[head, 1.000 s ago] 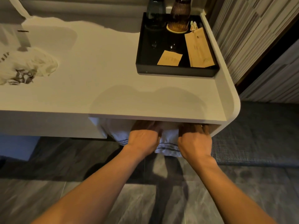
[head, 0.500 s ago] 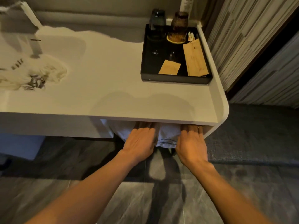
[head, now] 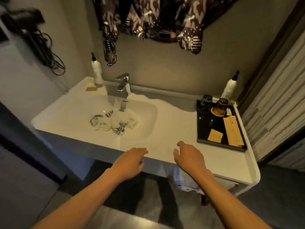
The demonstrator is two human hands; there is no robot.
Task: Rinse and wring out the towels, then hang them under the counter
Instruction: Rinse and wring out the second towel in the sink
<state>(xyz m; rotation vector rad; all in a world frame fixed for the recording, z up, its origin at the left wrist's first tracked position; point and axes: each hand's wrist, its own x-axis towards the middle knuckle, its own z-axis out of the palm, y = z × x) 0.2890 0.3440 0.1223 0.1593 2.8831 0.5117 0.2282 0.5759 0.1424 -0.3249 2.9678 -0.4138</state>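
A person's two bare hands hover over the front edge of a white bathroom counter [head: 173,129], both empty. The left hand [head: 130,160] has loose, slightly bent fingers and holds nothing; the right hand [head: 188,156] is likewise relaxed and open, fingers pointing toward the sink [head: 148,113].

One towel [head: 184,182], pale with thin dark stripes near its hem, hangs under the counter just below the right forearm, partly hidden by it. A second towel [head: 113,123], white with dark markings, lies crumpled in the bottom of the sink, directly below the chrome tap [head: 123,84].

At the counter's right end sits a black tray [head: 221,142] carrying two upturned tinted glasses [head: 222,104] and several brown paper packets [head: 234,131]. A white pump bottle [head: 228,88] stands behind the tray against the wall, and another pump bottle [head: 97,71] stands to the left of the tap, with a small brown packet [head: 91,88] lying beside it.

Patterned dark clothing [head: 148,19] hangs on the wall above the sink. A black hair dryer [head: 21,19] with a coiled cord is mounted on the left wall.
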